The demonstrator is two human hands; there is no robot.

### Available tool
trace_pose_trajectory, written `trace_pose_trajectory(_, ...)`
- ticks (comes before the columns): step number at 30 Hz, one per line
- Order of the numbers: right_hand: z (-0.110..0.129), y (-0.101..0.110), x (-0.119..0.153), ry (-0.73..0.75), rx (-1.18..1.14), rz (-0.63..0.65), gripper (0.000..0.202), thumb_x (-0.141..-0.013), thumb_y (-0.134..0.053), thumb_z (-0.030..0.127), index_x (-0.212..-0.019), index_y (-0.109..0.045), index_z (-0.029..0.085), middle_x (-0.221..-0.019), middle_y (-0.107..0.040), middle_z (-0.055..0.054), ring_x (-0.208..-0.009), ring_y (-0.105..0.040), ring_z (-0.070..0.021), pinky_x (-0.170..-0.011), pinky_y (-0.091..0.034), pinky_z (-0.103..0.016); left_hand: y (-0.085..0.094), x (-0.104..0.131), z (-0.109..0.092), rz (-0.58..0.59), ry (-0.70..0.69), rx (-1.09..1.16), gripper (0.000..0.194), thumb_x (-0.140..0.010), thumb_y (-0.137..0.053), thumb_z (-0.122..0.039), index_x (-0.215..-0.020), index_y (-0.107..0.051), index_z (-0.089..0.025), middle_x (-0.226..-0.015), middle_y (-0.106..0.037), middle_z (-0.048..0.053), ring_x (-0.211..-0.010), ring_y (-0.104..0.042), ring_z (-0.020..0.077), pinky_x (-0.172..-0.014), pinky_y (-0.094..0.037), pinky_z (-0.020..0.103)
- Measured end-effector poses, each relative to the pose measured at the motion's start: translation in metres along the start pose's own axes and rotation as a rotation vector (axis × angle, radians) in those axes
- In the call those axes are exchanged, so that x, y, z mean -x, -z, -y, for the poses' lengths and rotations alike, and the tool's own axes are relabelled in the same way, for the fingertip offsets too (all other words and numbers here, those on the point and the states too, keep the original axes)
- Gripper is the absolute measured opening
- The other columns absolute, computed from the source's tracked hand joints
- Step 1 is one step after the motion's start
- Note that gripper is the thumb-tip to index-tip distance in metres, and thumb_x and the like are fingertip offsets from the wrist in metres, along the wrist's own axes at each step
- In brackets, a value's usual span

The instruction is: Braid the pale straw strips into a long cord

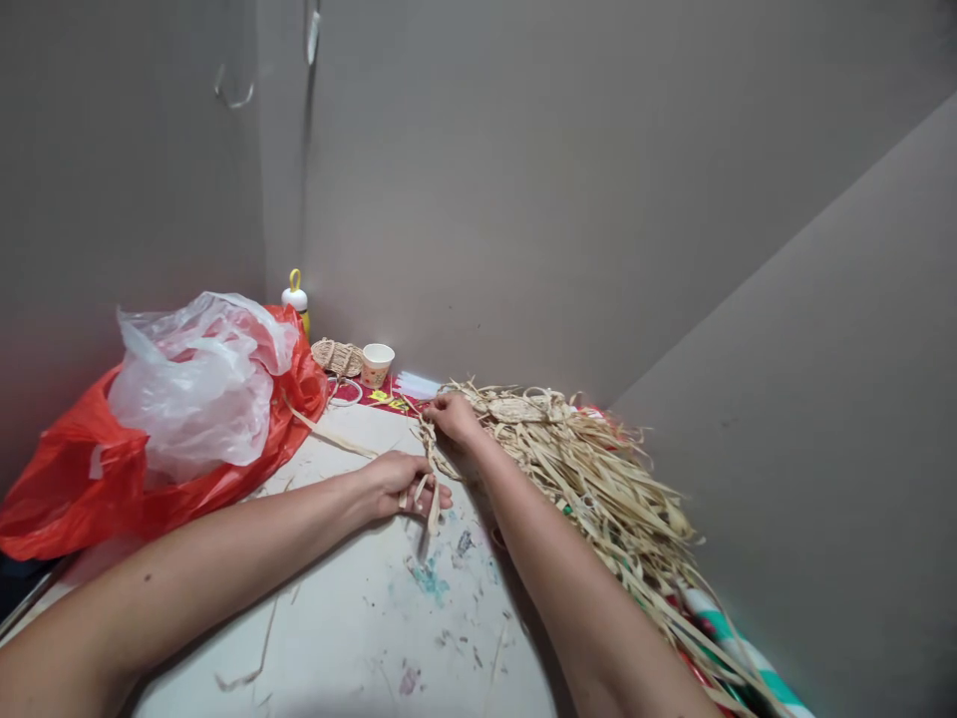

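My left hand is over the middle of the white board, its fingers closed around pale dry straw strips whose ends hang below it. Farther forward, my right hand pinches the upper part of the same twisted straw piece, at the board's far edge. The piece runs between both hands. Beside my right hand and forearm spreads a large heap of dry straw, partly hidden by that arm.
Red and white plastic bags bulge at the left. A woven straw piece, a paper cup and a yellow-topped bottle stand near the back wall. The white board bears paint stains and straw scraps.
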State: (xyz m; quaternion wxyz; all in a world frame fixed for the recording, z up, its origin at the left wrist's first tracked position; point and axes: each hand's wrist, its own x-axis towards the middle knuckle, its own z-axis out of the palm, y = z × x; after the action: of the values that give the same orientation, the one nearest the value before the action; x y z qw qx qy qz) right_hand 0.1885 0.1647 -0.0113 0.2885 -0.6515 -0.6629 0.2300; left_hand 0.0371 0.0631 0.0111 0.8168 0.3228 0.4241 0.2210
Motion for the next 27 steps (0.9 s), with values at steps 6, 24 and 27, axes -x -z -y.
trace_pose_trajectory(6,0.008,0.001,0.013,-0.034,0.201,0.002,0.025,-0.088,-0.054,0.029,-0.107,-0.059,0.013,-0.109,-0.059,-0.009,-0.095,-0.058,-0.0198,-0.083,-0.048,-0.040,0.002,0.004,0.003,0.007,0.044,0.000,0.014,-0.075,-0.043,-0.009,-0.062,-0.049,-0.011,-0.065,-0.066,0.012,-0.048,-0.062,0.0154,-0.042,-0.047,0.023)
trace_pose_trajectory(24,0.056,0.062,0.110,-0.198,-0.284,0.150,0.019,-0.081,-0.050,0.022,-0.065,-0.054,0.015,-0.063,-0.064,-0.004,-0.049,-0.055,-0.0102,-0.043,-0.041,-0.019,0.007,0.014,0.001,0.131,0.029,-0.064,0.006,-0.079,-0.045,-0.011,-0.076,-0.050,-0.011,-0.071,-0.068,0.014,-0.055,-0.066,0.0198,-0.047,-0.052,0.029)
trace_pose_trajectory(27,0.049,0.054,0.136,-0.257,-0.358,0.253,0.023,-0.082,-0.054,0.026,-0.063,-0.056,0.014,-0.056,-0.062,-0.004,-0.043,-0.052,-0.0097,-0.038,-0.038,-0.019,0.009,0.014,0.000,0.177,0.015,-0.097,0.006,-0.081,-0.045,-0.013,-0.081,-0.051,-0.011,-0.071,-0.068,0.013,-0.061,-0.068,0.0205,-0.054,-0.054,0.030)
